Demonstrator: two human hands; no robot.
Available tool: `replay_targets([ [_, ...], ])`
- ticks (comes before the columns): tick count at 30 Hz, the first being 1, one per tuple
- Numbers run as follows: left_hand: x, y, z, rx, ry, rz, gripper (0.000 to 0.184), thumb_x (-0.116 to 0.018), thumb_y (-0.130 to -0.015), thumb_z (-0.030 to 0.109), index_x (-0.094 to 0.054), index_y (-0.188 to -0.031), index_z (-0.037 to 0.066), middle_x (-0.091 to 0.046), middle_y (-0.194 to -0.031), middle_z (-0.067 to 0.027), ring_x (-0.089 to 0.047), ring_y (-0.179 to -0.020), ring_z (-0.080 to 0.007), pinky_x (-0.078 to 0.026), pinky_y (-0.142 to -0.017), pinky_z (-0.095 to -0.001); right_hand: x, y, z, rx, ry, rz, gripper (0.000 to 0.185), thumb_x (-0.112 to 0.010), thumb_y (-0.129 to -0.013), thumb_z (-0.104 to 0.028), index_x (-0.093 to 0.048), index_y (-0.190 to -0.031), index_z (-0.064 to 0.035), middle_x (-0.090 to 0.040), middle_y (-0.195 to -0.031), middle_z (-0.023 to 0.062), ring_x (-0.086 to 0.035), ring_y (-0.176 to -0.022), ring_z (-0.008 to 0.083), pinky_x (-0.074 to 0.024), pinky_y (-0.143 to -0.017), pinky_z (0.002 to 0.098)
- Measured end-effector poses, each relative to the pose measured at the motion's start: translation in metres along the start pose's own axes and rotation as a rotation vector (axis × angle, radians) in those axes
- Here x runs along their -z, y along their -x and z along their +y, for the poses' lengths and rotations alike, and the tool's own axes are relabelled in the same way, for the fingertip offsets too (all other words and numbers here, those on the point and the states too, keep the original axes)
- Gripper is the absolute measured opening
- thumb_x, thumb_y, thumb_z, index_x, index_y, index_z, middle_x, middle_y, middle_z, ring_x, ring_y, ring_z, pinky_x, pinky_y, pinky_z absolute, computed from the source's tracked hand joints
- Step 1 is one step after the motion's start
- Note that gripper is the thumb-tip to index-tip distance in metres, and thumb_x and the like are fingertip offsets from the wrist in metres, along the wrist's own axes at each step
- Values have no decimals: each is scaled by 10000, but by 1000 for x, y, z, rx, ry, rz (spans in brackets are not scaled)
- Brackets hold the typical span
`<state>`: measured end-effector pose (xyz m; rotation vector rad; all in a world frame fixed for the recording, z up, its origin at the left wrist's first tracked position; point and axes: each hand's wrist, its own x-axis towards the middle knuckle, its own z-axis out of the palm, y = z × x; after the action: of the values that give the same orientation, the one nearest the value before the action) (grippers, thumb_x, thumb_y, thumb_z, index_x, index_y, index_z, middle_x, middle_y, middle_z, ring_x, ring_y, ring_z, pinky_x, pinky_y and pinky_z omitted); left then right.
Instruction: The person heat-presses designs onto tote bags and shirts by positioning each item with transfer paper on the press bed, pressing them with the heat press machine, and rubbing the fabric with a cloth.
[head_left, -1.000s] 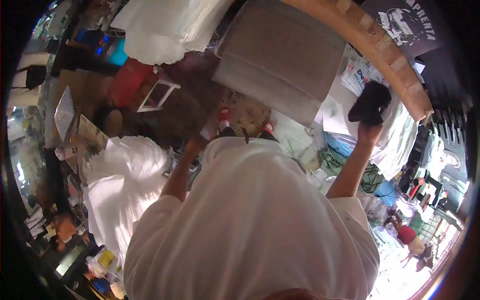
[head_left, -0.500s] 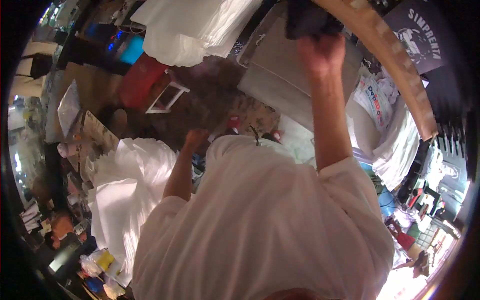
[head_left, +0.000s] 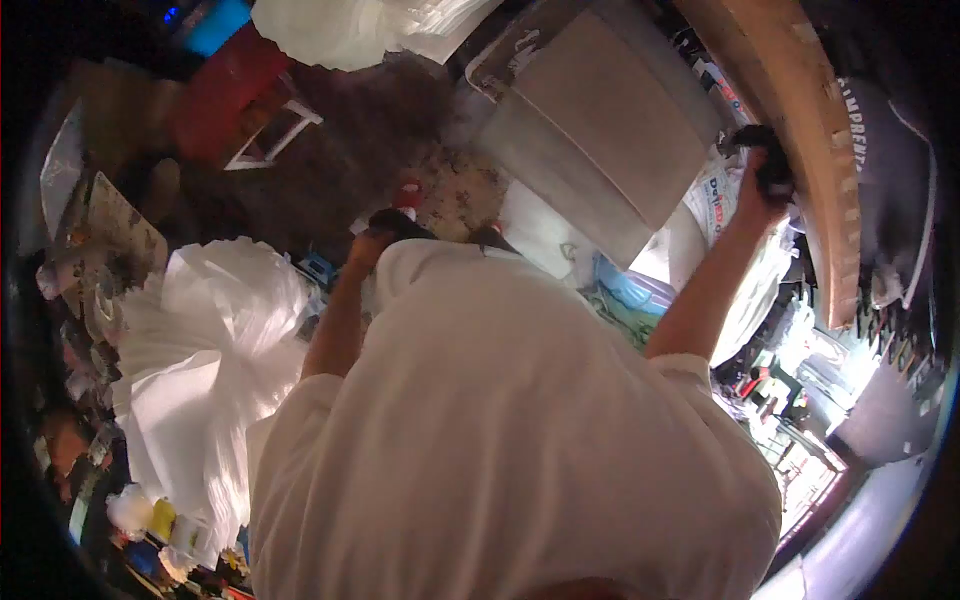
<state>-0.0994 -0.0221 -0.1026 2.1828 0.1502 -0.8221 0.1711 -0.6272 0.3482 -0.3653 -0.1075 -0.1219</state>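
1 black cloth is in the right hand, out at the far right, and the fingers are closed around it. 0.5 seconds ago that hand was up over the big brown panel; now it has swung right, so the cloth is away from the panel and just beside the long brown board. So the right arm does the big moves, and the cloth has gone along with it. The left hand is low, near the waist of the white shirt. Its fingers look curled, but a dark patch sits right by it and the view is poor, so I can't tell if it holds a thing or is just in front of the trousers. As for things that hold other things, a white bag with red and blue letters lies between the panel and the right hand, and what is in it is hidden. On the left, a big pile of white sheets stands near the left arm.
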Motion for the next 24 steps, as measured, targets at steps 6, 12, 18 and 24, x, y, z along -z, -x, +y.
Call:
replay_targets([
  [6, 5, 24, 13, 196, 182, -11, 459, -672, -794, 381, -656, -1089, 29, -676, -1050, -178, -648, -983, -301, -495, -839, -405, -51, -88, 172, -405, -181, -91, 420, -539, -866, -218, -513, -1223, 2, -538, -1167, 151, -488, -1034, 288, -444, -889, 463],
  [12, 1, 25, -1, -290, -508, 78, 283, -576, -893, 263, -649, -1120, 111, -673, -936, -159, -654, -906, -318, -510, -811, -416, -143, -4, 172, -586, -562, 157, 484, -596, -806, -102, -453, -1267, -50, -496, -1089, 77, -489, -971, 203, -471, -795, 360],
  [18, -29, -5, -37, -92, 112, 62, 294, -562, -899, 306, -660, -1105, 120, -671, -916, -151, -648, -921, -319, -498, -831, -405, -147, 64, 102, -277, -693, 331, 494, -623, -681, -21, -514, -1156, -100, -502, -1026, 68, -504, -947, 208, -488, -781, 370],
  [24, 31, 5, 68, 264, 273, 119, 435, -655, -815, 366, -649, -1092, 30, -687, -991, -154, -661, -917, -290, -490, -819, -357, -5, -94, 119, -372, 42, -79, 502, -574, -861, -201, -451, -1305, -1, -505, -1279, 151, -529, -1094, 293, -445, -933, 406],
])
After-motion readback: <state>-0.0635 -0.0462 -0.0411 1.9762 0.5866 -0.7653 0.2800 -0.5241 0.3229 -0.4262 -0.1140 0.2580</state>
